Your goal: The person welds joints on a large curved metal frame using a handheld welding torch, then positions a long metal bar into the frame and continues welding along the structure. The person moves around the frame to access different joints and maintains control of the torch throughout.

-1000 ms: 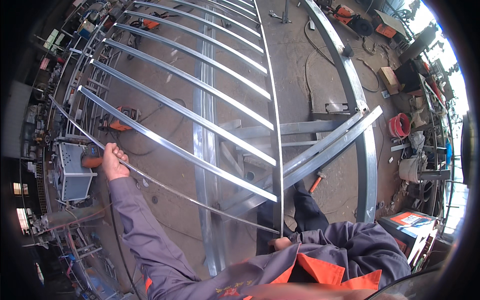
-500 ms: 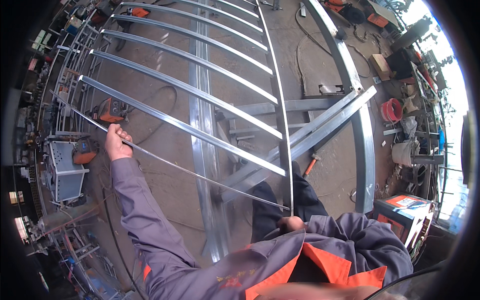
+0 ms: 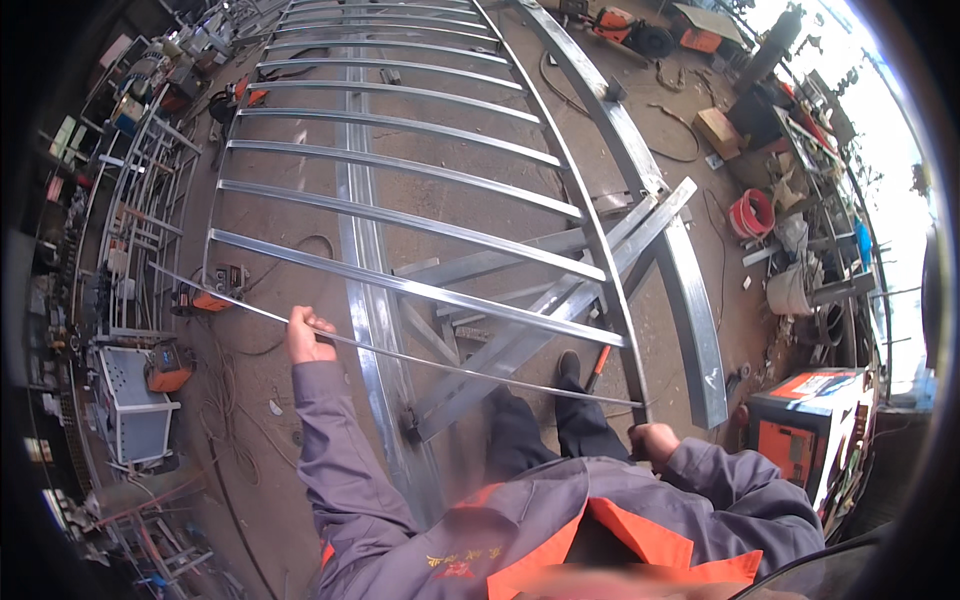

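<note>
My left hand (image 3: 311, 336) is closed around a thin metal bar (image 3: 440, 364), which slants from the far left toward my right side. The bar's near end meets the right rail (image 3: 612, 285) of a ladder-like metal frame. At the near end of that rail, my right hand (image 3: 655, 443) is closed round it; some of its fingers are hidden. The frame's shiny square-tube rungs (image 3: 410, 283) run crosswise ahead of me. The nearest rung lies just beyond the thin bar, roughly alongside it.
Under the frame are a long steel beam (image 3: 367, 260) and crossed tubes (image 3: 520, 345). Another thick beam (image 3: 690, 330) stands at right. An orange-and-grey machine (image 3: 800, 430) sits near right. A red bucket (image 3: 752, 214) and orange-handled tool (image 3: 600, 367) are on the floor. Cables lie at left.
The view has shifted, showing more of the frame. My left hand has moved right with the bar, and my right hand has moved right with the rail end. My feet have also shifted.
</note>
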{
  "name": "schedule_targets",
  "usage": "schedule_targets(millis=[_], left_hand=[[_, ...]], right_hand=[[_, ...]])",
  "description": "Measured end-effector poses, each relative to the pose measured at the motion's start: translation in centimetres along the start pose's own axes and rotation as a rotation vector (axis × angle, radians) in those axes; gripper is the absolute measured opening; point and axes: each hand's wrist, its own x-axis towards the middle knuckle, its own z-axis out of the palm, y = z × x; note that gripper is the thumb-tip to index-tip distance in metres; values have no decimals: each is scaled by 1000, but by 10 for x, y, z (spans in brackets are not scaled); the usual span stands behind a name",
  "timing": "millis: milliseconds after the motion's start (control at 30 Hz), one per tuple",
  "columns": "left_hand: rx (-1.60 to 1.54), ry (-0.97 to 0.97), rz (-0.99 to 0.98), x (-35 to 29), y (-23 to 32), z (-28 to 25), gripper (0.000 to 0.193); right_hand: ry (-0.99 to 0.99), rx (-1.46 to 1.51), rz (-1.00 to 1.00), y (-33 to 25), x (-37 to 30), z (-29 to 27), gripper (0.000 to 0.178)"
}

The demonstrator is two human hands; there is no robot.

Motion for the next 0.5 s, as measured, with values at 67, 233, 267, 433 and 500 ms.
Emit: schedule_targets(millis=[67,233,267,433,500], left_hand=[[-25,76,-42,-10,-22,13,23],[-27,19,-36,-44,-65,51,24],[-19,28,-64,-52,-72,55,25],[-22,127,-160,-82,-127,101,22],[-37,105,-181,-92,-144,111,22]], right_hand=[[52,36,51,-1,-2,-30,12],[84,1,59,-16,-15,-96,18],[114,-12,61,-19,-17,-108,19],[154,-61,54,-39,-12,-175,16],[166,-49,33,-36,-6,-196,15]])
